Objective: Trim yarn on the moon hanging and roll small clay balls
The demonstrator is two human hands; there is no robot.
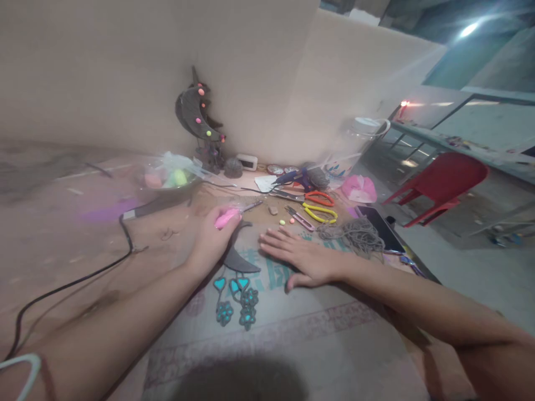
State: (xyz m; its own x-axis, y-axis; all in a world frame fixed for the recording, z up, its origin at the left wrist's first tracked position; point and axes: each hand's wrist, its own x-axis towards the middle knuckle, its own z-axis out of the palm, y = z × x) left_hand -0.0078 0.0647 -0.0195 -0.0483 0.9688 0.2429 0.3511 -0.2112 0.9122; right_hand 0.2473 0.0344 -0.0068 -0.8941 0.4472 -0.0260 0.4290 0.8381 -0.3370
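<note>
My left hand [214, 236] is closed around a bright pink object [228, 218], whose exact kind is blurred. A thin dark pointed piece [252, 206] lies just past it; I cannot tell if the two are joined. Below and partly behind that hand is a grey crescent-moon ornament [241, 260] lying flat. From it hang turquoise heart charms [219, 284] and flower charms [248, 317] edged in grey. My right hand [298, 256] lies palm down, fingers stretched out, on the printed sheet [334, 334], to the right of the moon.
Yellow-handled pliers [320, 214], orange-handled pliers [319, 197], pink thread snips [301, 218] and grey yarn [355, 236] lie beyond my right hand. A glue gun [288, 177] is at the back. A decorated moon [194, 114] hangs on the wall. A black cable [75, 281] runs left.
</note>
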